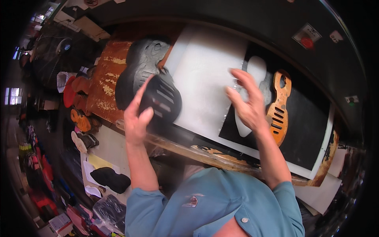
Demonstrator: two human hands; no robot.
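Observation:
A black, sole-shaped cut piece [169,93] with several slots is pinched at its left side between the thumb and fingers of my left hand [136,120]. It hangs by a pile of similar grey-black pieces [140,65] at the left of the table. My right hand [249,104] holds nothing, fingers apart and curved, over the white board [205,75] and the edge of a black sheet [306,118]. Pale sole-shaped gaps [257,65] show in that sheet. An orange slotted cutting die [279,106] lies on the sheet, just right of my right wrist.
A dark machine beam [260,23] runs along the far side, with a red button [306,42] on it. Bare worn wood [106,85] shows at the table's left. Left of it are another orange die [80,119], a side table with a black piece [110,179], and a fan [63,46].

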